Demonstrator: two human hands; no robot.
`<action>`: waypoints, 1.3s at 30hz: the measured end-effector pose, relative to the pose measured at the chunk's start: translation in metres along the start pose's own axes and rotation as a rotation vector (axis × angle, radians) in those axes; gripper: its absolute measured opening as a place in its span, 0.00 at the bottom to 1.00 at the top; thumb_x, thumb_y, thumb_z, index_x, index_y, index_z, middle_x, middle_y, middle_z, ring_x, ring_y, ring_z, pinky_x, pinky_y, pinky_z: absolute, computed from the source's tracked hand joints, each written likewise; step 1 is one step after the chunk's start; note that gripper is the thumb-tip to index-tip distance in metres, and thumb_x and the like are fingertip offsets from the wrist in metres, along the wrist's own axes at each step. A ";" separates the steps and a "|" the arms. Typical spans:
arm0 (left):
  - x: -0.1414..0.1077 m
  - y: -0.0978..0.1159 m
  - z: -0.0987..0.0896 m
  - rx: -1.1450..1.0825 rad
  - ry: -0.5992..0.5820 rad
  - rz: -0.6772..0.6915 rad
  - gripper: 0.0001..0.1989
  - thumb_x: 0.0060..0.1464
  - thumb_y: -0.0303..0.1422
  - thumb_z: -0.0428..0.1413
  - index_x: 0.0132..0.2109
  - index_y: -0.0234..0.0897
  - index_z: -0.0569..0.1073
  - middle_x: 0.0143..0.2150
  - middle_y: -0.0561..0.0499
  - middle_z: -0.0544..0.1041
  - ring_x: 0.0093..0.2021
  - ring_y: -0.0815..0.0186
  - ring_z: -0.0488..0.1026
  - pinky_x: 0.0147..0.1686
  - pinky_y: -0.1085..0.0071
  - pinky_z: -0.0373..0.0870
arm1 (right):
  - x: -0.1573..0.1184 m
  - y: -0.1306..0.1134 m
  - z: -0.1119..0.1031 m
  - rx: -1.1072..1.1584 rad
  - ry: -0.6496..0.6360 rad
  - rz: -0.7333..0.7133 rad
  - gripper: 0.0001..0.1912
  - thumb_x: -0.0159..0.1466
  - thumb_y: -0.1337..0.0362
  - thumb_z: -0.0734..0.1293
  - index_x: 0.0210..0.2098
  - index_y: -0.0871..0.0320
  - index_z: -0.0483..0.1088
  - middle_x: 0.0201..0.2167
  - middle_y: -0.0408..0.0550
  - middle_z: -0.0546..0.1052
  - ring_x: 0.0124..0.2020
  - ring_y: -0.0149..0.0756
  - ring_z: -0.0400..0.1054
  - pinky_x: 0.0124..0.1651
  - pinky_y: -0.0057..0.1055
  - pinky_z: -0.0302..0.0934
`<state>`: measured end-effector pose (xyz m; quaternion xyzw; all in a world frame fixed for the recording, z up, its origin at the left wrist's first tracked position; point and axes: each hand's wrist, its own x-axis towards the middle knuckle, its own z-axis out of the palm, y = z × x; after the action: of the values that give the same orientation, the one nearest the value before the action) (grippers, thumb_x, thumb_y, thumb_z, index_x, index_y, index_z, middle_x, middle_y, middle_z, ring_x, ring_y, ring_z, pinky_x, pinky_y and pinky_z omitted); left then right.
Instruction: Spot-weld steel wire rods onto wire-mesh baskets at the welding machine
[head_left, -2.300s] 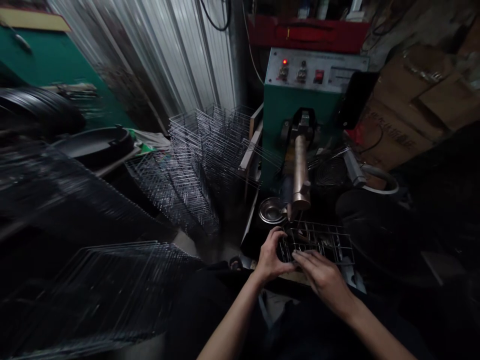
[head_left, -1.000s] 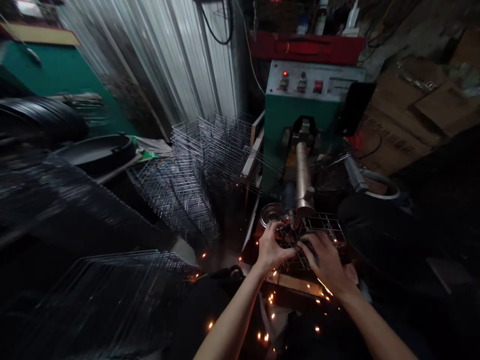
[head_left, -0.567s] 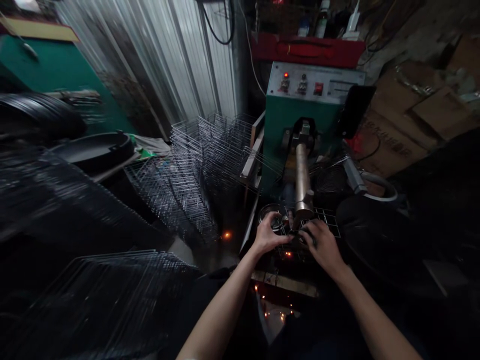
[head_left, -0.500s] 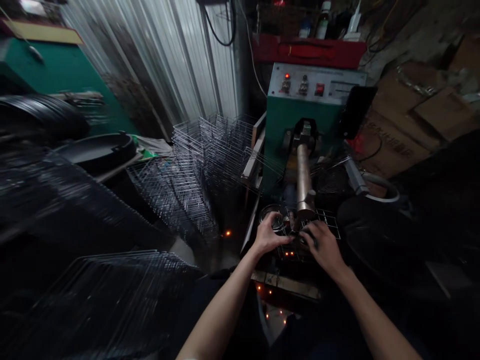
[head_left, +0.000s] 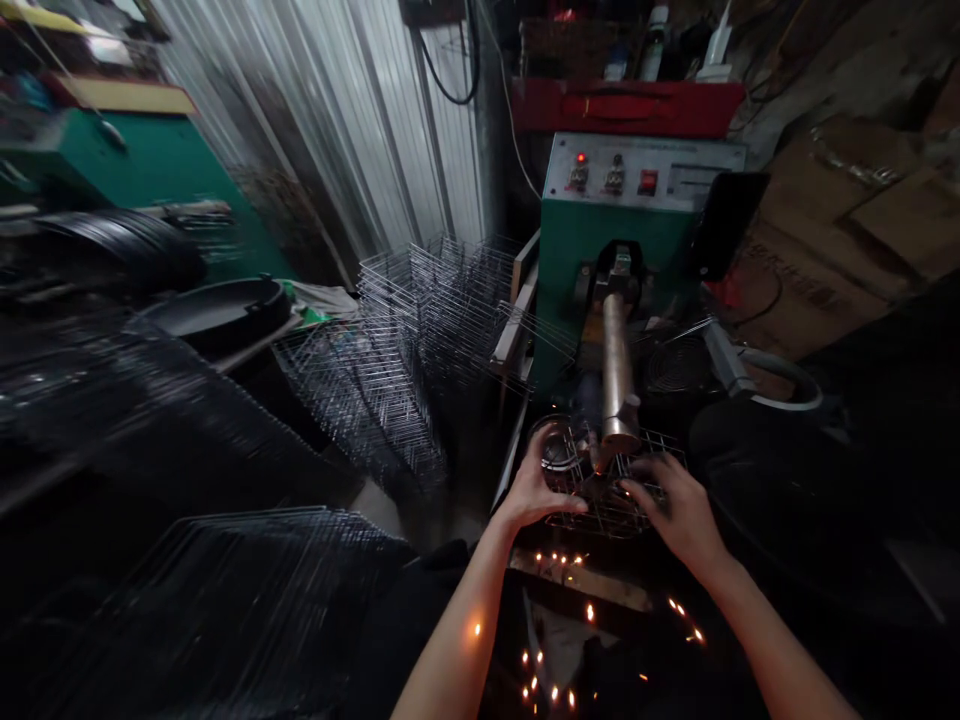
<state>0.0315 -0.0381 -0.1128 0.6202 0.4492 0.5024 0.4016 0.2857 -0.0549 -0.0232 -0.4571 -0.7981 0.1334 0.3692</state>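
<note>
One wire grid [head_left: 604,512] is set under the tip of one metal rod [head_left: 616,365], between two hands, and its far part is hidden by the rod and the fingers. The left hand [head_left: 534,488] is curved at the grid's left side, thumb and fingers spread apart; whether wires are pinched in its grip cannot be told. The right hand [head_left: 679,508] is bent over the right side, its fingertips blurred against the wires, so its grip cannot be told either. One dish [head_left: 564,455] is partly covered by the left fingers. Sparks [head_left: 555,693] are scattered below the grid, and one is seen at the left forearm [head_left: 461,650]. On the one panel [head_left: 645,172] of the green machine [head_left: 566,240], three controls are mounted and one red lamp [head_left: 580,158] is lit; the print is too small to be read. The panel's right end is overlapped by one black phone [head_left: 727,225]. The stacked racks [head_left: 409,340] are too tangled to be counted, and those at lower left [head_left: 247,590] are lost in shadow.
</note>
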 end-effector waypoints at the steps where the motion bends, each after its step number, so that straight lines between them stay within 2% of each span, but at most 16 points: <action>1: -0.011 -0.016 -0.002 -0.068 -0.002 -0.054 0.70 0.26 0.38 0.76 0.72 0.44 0.45 0.71 0.39 0.55 0.70 0.47 0.55 0.67 0.52 0.58 | -0.004 0.002 -0.007 0.042 0.010 0.052 0.09 0.69 0.56 0.66 0.43 0.55 0.72 0.41 0.48 0.74 0.43 0.42 0.70 0.47 0.37 0.63; 3: -0.034 -0.053 0.003 -0.227 -0.003 -0.250 0.76 0.26 0.36 0.76 0.73 0.47 0.34 0.75 0.38 0.40 0.74 0.45 0.43 0.68 0.49 0.54 | -0.013 0.004 -0.019 0.146 0.023 0.172 0.11 0.68 0.54 0.67 0.42 0.55 0.72 0.41 0.48 0.75 0.43 0.41 0.70 0.46 0.36 0.64; 5: -0.052 -0.086 0.020 -0.506 -0.062 -0.451 0.76 0.29 0.35 0.74 0.72 0.56 0.27 0.76 0.40 0.31 0.74 0.44 0.44 0.63 0.47 0.62 | -0.022 0.003 -0.027 0.275 0.038 0.295 0.13 0.68 0.52 0.67 0.40 0.56 0.71 0.38 0.48 0.76 0.40 0.41 0.71 0.43 0.35 0.66; 8: -0.059 -0.114 0.052 -0.795 -0.117 -0.489 0.72 0.30 0.31 0.71 0.70 0.68 0.30 0.77 0.47 0.31 0.71 0.43 0.53 0.50 0.56 0.74 | -0.034 -0.007 -0.030 0.496 0.081 0.508 0.18 0.64 0.50 0.71 0.44 0.56 0.69 0.34 0.48 0.76 0.34 0.40 0.72 0.37 0.34 0.69; 11: -0.051 -0.117 0.067 -0.873 -0.101 -0.442 0.68 0.30 0.31 0.71 0.69 0.69 0.39 0.77 0.48 0.37 0.68 0.47 0.60 0.44 0.66 0.74 | -0.043 -0.022 -0.030 0.675 0.115 0.675 0.28 0.59 0.49 0.75 0.52 0.52 0.62 0.30 0.45 0.76 0.21 0.33 0.66 0.20 0.26 0.61; 13: -0.048 -0.110 0.064 -0.857 -0.083 -0.416 0.63 0.30 0.33 0.71 0.68 0.65 0.44 0.76 0.46 0.41 0.66 0.49 0.62 0.43 0.67 0.73 | -0.048 -0.030 -0.031 0.712 0.070 0.729 0.27 0.59 0.49 0.75 0.50 0.52 0.63 0.27 0.41 0.74 0.15 0.26 0.57 0.14 0.21 0.49; 15: -0.050 -0.100 0.052 -0.791 -0.034 -0.371 0.59 0.32 0.36 0.71 0.67 0.61 0.46 0.75 0.45 0.44 0.66 0.50 0.62 0.45 0.65 0.74 | -0.052 -0.037 -0.034 0.720 -0.001 0.730 0.22 0.60 0.48 0.74 0.45 0.54 0.67 0.24 0.40 0.72 0.13 0.22 0.51 0.13 0.19 0.44; 16: -0.053 -0.093 0.042 -0.739 0.003 -0.345 0.58 0.32 0.38 0.71 0.66 0.60 0.47 0.75 0.44 0.46 0.67 0.50 0.61 0.47 0.63 0.74 | -0.053 -0.041 -0.036 0.740 -0.039 0.702 0.21 0.61 0.48 0.73 0.45 0.55 0.70 0.25 0.42 0.73 0.13 0.22 0.51 0.13 0.20 0.45; 18: -0.060 -0.073 0.018 -0.613 0.094 -0.294 0.55 0.34 0.41 0.71 0.65 0.56 0.49 0.74 0.43 0.49 0.68 0.51 0.60 0.53 0.60 0.72 | -0.055 -0.049 -0.041 0.808 -0.125 0.592 0.23 0.61 0.46 0.72 0.48 0.56 0.73 0.34 0.50 0.77 0.17 0.26 0.60 0.18 0.24 0.58; 21: -0.074 -0.033 -0.029 -0.418 0.189 -0.242 0.53 0.33 0.40 0.73 0.63 0.50 0.52 0.68 0.42 0.59 0.66 0.51 0.62 0.60 0.55 0.67 | -0.054 -0.067 -0.049 0.883 -0.325 0.393 0.26 0.61 0.46 0.72 0.53 0.53 0.75 0.47 0.57 0.78 0.35 0.42 0.74 0.37 0.38 0.72; 24: -0.091 0.010 -0.071 -0.285 0.157 -0.197 0.52 0.33 0.33 0.72 0.63 0.50 0.54 0.65 0.42 0.63 0.65 0.51 0.64 0.61 0.54 0.66 | -0.052 -0.088 -0.054 0.874 -0.460 0.267 0.17 0.65 0.51 0.70 0.50 0.49 0.77 0.42 0.52 0.79 0.42 0.45 0.75 0.43 0.39 0.72; 27: -0.108 0.034 -0.086 -0.246 0.112 -0.198 0.50 0.33 0.29 0.71 0.60 0.53 0.55 0.65 0.44 0.64 0.65 0.51 0.65 0.58 0.56 0.69 | -0.050 -0.105 -0.052 0.861 -0.511 0.184 0.12 0.69 0.54 0.66 0.46 0.49 0.78 0.36 0.48 0.79 0.37 0.40 0.75 0.41 0.36 0.71; 30: -0.113 0.036 -0.069 -0.247 0.062 -0.218 0.44 0.31 0.28 0.71 0.55 0.52 0.58 0.66 0.44 0.64 0.65 0.50 0.64 0.55 0.58 0.71 | -0.049 -0.111 -0.043 0.699 -0.522 0.139 0.11 0.70 0.56 0.64 0.42 0.50 0.78 0.34 0.47 0.78 0.35 0.38 0.74 0.40 0.34 0.70; 34: -0.101 0.029 -0.020 -0.128 -0.093 -0.163 0.39 0.28 0.28 0.72 0.51 0.43 0.67 0.64 0.42 0.65 0.64 0.48 0.65 0.58 0.58 0.69 | -0.051 -0.099 -0.016 0.324 -0.441 -0.010 0.09 0.71 0.60 0.64 0.42 0.51 0.77 0.36 0.45 0.79 0.38 0.38 0.74 0.42 0.33 0.70; 37: -0.088 0.032 0.014 -0.042 -0.079 -0.108 0.38 0.28 0.28 0.72 0.51 0.40 0.70 0.63 0.41 0.66 0.63 0.48 0.66 0.56 0.58 0.70 | -0.061 -0.076 0.003 0.011 -0.377 -0.170 0.10 0.70 0.66 0.63 0.48 0.54 0.74 0.40 0.48 0.81 0.41 0.42 0.74 0.42 0.38 0.71; 39: -0.081 0.036 0.030 -0.036 -0.048 -0.097 0.38 0.28 0.27 0.71 0.51 0.41 0.69 0.63 0.41 0.65 0.63 0.48 0.66 0.53 0.58 0.72 | -0.071 -0.061 0.011 -0.175 -0.311 -0.277 0.17 0.69 0.71 0.62 0.55 0.56 0.71 0.46 0.51 0.81 0.45 0.46 0.74 0.44 0.42 0.71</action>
<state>0.0590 -0.1277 -0.1049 0.6022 0.4597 0.4752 0.4474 0.2620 -0.1458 -0.0304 -0.3474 -0.9090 0.0805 0.2156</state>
